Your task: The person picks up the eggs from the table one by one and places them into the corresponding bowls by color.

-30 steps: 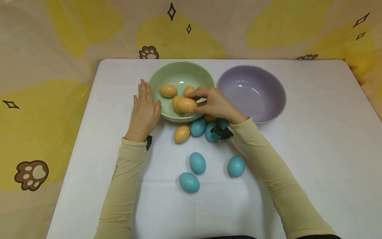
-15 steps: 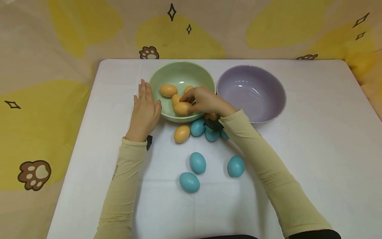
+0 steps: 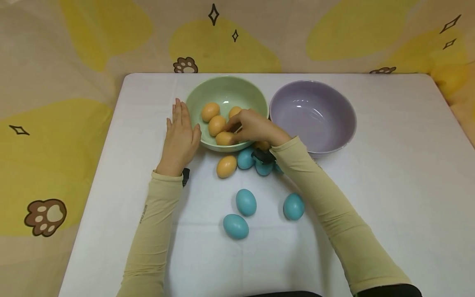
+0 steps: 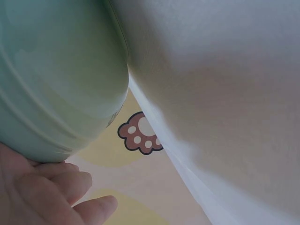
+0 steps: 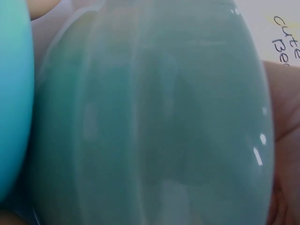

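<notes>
Inside the green bowl (image 3: 226, 88) lie several orange-yellow eggs, one of them (image 3: 210, 111) at the left and another (image 3: 217, 125) near the middle. My right hand (image 3: 254, 126) reaches over the bowl's right side; its thumb and fingertips pinch an orange-yellow egg (image 3: 224, 138) low at the near wall. My left hand (image 3: 179, 142) lies flat against the bowl's left outer side, fingers straight and pointing away. In the left wrist view, fingers (image 4: 70, 185) show beside the bowl's outer wall (image 4: 61, 75). The bowl's outside (image 5: 178, 117) fills most of the right wrist view.
A purple bowl (image 3: 313, 119) holding nothing stands right of the green one. In front lie an orange-yellow egg (image 3: 226, 166) and blue eggs, some partly under the right wrist. Nearer are three blue eggs (image 3: 246, 202). White cloth (image 3: 400, 173) covers the table.
My right hand has lowered its egg into the green bowl, moving left and down. The eggs at the left and middle have shifted and turned slightly. My left hand has stayed still.
</notes>
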A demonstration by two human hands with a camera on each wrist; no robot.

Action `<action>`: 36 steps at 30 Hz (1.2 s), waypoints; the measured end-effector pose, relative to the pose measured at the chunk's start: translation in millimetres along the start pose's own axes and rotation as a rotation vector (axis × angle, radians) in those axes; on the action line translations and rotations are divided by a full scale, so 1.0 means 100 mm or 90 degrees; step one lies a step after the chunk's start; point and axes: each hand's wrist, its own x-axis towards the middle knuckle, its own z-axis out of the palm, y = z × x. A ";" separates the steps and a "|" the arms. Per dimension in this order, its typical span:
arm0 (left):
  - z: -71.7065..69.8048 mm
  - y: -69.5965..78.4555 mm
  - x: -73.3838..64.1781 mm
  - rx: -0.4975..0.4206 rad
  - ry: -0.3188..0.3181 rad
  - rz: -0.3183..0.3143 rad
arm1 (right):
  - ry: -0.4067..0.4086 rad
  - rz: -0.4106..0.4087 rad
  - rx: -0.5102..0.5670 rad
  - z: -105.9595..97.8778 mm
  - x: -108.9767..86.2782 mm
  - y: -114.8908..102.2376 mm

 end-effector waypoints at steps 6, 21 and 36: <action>0.00 0.00 0.00 0.003 -0.002 0.000 | 0.029 -0.017 0.066 0.00 -0.03 0.02; 0.00 0.00 0.00 0.000 0.001 0.003 | 0.121 -0.076 0.299 -0.02 -0.26 -0.04; -0.01 0.01 -0.01 0.000 0.006 0.006 | 0.169 -0.110 0.322 0.13 -0.67 -0.10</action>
